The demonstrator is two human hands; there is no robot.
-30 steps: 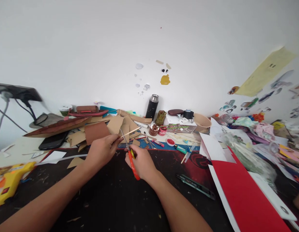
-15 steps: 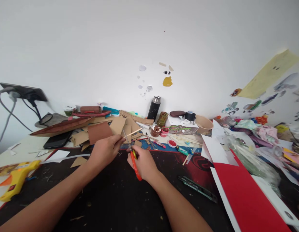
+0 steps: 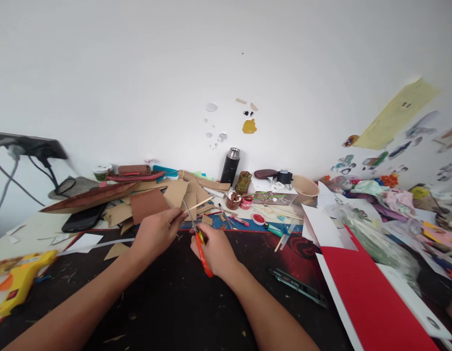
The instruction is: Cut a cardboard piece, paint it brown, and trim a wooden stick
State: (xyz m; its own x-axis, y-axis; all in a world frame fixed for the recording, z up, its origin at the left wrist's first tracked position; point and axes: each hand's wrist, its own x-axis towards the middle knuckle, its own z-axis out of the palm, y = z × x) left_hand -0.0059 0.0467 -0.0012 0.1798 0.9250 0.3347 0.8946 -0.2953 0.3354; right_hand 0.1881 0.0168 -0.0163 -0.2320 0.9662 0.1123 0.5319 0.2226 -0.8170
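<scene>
My left hand (image 3: 158,234) pinches a thin wooden stick (image 3: 200,205), which sticks out to the right past the fingertips. In my right hand (image 3: 215,248) is a pair of scissors (image 3: 203,256) with orange and yellow handles, fingers wrapped around them. The blades point up and away, crossing the stick just beyond my left fingertips. Whether they touch or cut into the wood cannot be made out. Behind both hands lie cardboard pieces (image 3: 176,194), one of them a reddish-brown piece (image 3: 148,204).
A yellow glue gun (image 3: 24,280) lies at the left. To the right are a utility knife (image 3: 298,286) and red card (image 3: 372,292). Along the wall stand a black thermos (image 3: 230,166), paint jars (image 3: 233,200) and a round bowl (image 3: 304,186). A boat-shaped model (image 3: 88,197) rests back left.
The whole view has shifted slightly, with things appearing a little further left and lower. Both hands keep their hold on the stick and the scissors, in nearly the same pose.
</scene>
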